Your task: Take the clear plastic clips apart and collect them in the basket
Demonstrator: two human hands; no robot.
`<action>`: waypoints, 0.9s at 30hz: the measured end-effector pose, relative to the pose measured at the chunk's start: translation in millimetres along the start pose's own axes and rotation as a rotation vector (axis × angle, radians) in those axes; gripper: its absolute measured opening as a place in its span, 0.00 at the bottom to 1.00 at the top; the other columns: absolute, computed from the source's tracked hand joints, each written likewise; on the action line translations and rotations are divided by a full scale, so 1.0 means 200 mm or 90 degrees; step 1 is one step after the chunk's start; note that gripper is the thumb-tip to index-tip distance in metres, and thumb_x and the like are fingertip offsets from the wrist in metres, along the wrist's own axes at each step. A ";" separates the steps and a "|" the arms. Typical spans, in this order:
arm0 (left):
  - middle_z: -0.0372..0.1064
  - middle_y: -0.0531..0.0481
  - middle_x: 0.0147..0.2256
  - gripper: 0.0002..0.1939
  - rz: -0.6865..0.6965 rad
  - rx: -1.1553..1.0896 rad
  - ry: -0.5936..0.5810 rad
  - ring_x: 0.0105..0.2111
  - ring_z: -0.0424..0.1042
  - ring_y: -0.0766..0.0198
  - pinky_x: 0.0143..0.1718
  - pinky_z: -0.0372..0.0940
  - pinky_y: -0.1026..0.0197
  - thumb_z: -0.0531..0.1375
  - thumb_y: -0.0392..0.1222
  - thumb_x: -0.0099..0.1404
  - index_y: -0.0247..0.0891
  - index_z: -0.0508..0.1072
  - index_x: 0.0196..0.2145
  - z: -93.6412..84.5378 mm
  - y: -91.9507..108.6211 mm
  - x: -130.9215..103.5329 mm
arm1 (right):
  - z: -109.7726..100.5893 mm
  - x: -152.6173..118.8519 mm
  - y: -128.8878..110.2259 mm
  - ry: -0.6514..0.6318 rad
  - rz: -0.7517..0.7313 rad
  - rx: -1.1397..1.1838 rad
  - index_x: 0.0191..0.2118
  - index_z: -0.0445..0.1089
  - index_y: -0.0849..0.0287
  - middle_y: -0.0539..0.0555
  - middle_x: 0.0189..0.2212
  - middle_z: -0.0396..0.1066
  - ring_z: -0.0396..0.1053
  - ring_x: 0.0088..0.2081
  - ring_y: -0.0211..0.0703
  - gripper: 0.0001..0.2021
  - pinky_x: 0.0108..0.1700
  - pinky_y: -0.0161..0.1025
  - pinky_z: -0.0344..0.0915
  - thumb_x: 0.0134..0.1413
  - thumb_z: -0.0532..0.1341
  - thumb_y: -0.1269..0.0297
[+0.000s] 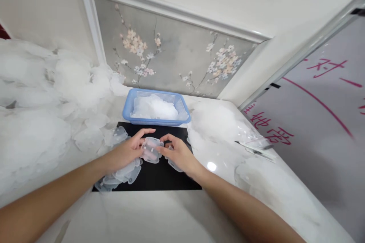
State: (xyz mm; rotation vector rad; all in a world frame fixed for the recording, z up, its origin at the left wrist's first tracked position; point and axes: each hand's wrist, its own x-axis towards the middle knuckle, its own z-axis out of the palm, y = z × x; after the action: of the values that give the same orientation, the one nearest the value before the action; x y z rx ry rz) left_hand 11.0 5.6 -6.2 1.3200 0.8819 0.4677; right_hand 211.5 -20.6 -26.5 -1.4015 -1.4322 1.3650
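Note:
Over a black mat (pixel 159 180), a frosted, translucent plastic piece (pixel 152 150) with rounded corners and small dots is between my two hands. My left hand (pixel 131 151) grips its left edge, index finger stretched past the top. Thumb and fingers of my right hand (pixel 179 155) pinch the right edge. Beneath that right hand another translucent piece (pixel 174 164) shows in part; whether it is held or just lies there I cannot tell. Several similar pieces (pixel 125 174) lie overlapped under my left wrist, on the mat's left side.
Behind the mat stands a blue basket (pixel 156 122) with more translucent pieces inside. Large heaps of whitish pieces (pixel 31 140) cover the left side. A whitish pile (pixel 213 121) and clear plastic wrapping (pixel 253 136) lie at right, beside a whiteboard (pixel 319 152). A floral panel (pixel 176 53) is behind.

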 end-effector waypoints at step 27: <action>0.70 0.49 0.33 0.16 -0.062 0.650 -0.069 0.43 0.66 0.47 0.39 0.61 0.55 0.59 0.37 0.49 0.45 0.75 0.37 -0.18 0.17 -0.10 | -1.07 -0.07 -0.22 0.498 -0.002 -0.308 0.29 0.71 0.60 0.50 0.21 0.69 0.60 0.21 0.37 0.16 0.27 0.36 0.56 0.46 0.62 0.49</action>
State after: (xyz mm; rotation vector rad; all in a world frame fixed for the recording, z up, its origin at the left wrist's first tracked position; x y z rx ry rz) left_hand -23.9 21.4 33.2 2.1782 1.1363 -0.1886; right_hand 408.3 15.7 60.1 -1.9372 -1.2338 0.3498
